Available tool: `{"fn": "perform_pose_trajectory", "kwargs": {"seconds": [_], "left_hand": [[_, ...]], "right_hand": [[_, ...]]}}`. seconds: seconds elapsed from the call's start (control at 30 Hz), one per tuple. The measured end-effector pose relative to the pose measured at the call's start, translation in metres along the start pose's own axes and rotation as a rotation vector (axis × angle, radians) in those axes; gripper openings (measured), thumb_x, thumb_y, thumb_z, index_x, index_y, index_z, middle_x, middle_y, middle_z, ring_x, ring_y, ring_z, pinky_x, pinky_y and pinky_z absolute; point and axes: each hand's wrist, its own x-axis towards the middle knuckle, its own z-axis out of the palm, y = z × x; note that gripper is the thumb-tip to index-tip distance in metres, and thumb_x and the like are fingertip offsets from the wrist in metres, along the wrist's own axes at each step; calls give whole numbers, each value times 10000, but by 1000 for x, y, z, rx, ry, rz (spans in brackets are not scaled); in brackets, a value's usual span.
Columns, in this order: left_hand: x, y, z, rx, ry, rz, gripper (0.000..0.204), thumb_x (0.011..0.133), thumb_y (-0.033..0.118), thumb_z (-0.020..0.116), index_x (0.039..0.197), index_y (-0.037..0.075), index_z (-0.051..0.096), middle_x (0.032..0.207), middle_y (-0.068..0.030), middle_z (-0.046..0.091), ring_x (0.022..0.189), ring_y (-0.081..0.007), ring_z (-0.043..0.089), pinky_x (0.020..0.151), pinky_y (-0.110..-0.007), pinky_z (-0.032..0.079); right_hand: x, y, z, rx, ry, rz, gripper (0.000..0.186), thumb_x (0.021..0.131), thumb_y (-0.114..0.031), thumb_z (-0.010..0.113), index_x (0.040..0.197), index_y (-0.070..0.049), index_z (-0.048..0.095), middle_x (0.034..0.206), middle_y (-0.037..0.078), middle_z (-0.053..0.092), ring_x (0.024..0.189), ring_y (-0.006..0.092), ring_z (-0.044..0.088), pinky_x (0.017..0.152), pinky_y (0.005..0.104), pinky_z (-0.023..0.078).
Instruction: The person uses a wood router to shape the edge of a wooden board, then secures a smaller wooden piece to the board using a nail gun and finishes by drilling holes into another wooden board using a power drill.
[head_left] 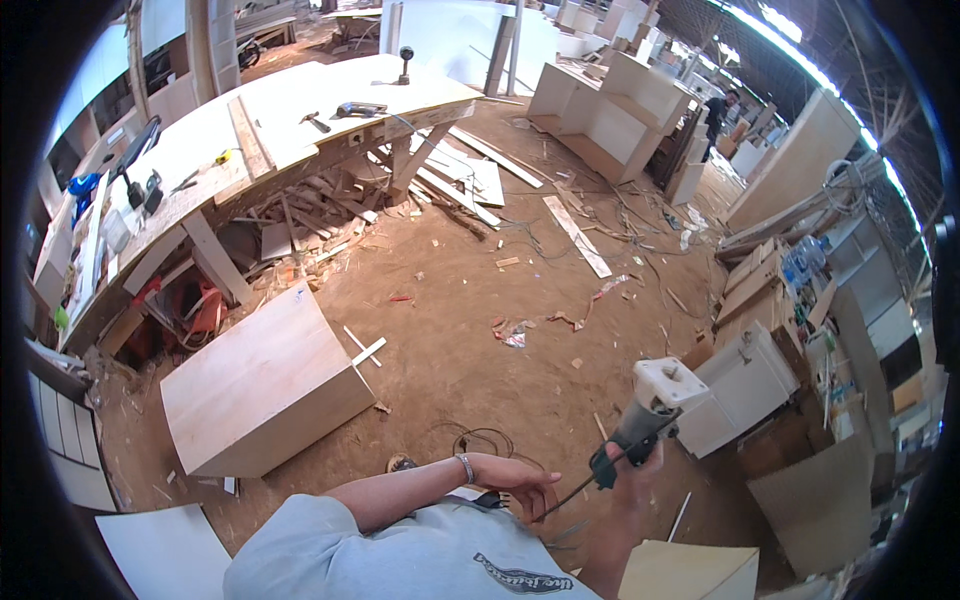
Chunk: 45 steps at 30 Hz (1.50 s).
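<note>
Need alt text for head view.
A person's right hand grips a corded power tool with a white square base; the left hand is at its dark cord. A wooden box and a long workbench stand at left.

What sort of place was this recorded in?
Probably a woodworking shop: wood offcuts lie beneath a workbench, cabinet-like wooden boxes stand about, and the right hand holds a power tool.

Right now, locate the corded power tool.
The power tool is in the right hand, right of centre in the head view, just left of the white box.
</note>
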Motion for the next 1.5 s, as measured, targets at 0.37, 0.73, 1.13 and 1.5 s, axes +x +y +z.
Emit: {"fn": "perform_pose_trajectory", "kwargs": {"seconds": [0.37, 0.73, 1.13, 1.5], "left_hand": [[-108, 112, -44, 720, 1185, 472, 452, 1034, 437, 432, 920, 52, 638, 789, -49, 598, 781, -162, 548, 748, -334, 456], [-126, -19, -175, 558, 1779, 240, 380, 949, 383, 527, 993, 48, 700, 945, -228, 678, 845, -367, 670, 729, -476, 489], [-151, -346, -127, 740, 1000, -862, 382, 902, 327, 538, 1120, 66, 712, 1196, -202, 669, 1133, -350, 635, 976, -435, 487], [-95, -12, -44, 390, 749, 345, 809, 897, 491, 687, 1476, 9, 389, 1389, -142, 539, 1318, -243, 478, 1097, -375, 383]], "right_hand": [[-44, 6, -14, -639, -433, 135, 567, 612, -206, 809, 1098, 8, 609, 899, 124, 684, 808, 240, 655, 745, 358, 520], [-59, 8, 10, 11, -682, 409, 729, 585, -251, 826, 1179, 86, 571, 990, 158, 683, 894, 243, 671, 792, 347, 545], [-33, 30, 55, 1195, -202, 337, 587, 903, -350, 627, 1309, 14, 411, 1184, 140, 529, 1124, 287, 541, 1014, 420, 460], [-35, 18, 83, 496, -332, 348, 597, 792, -235, 749, 1279, 12, 507, 1143, 159, 626, 1042, 282, 626, 914, 396, 521]]}}
